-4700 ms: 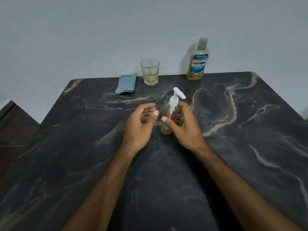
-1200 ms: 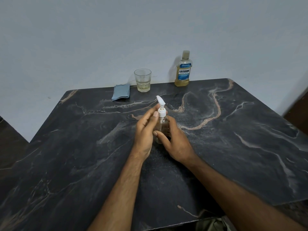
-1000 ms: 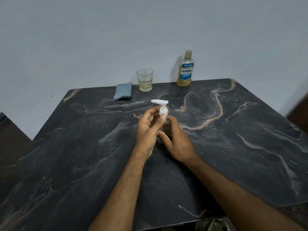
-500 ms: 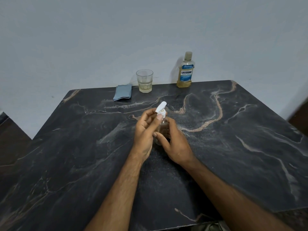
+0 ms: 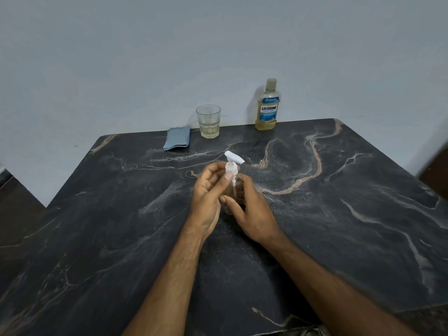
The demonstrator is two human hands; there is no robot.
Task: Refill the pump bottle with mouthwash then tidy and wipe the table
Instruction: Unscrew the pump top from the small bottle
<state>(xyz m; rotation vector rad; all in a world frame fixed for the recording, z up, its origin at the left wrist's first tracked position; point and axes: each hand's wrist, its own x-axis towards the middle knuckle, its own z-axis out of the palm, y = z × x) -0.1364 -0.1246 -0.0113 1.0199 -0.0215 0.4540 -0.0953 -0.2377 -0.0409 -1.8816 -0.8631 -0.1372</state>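
Left hand [image 5: 208, 190] fingers pinch white pump head [image 5: 231, 163], raised off the neck, nozzle pointing right-away. Right hand [image 5: 252, 212] wraps clear pump bottle [image 5: 234, 190], upright at table [image 5: 339, 214] centre. Mouthwash bottle [image 5: 266, 105] upright at far edge.

Pump bottle [image 5: 234, 190] body mostly hidden behind both hands.

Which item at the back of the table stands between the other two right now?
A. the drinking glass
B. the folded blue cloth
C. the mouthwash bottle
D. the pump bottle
A: the drinking glass stands by the wall with the folded blue cloth on its left and the mouthwash bottle on its right; the pump bottle is nearer, in the hands.
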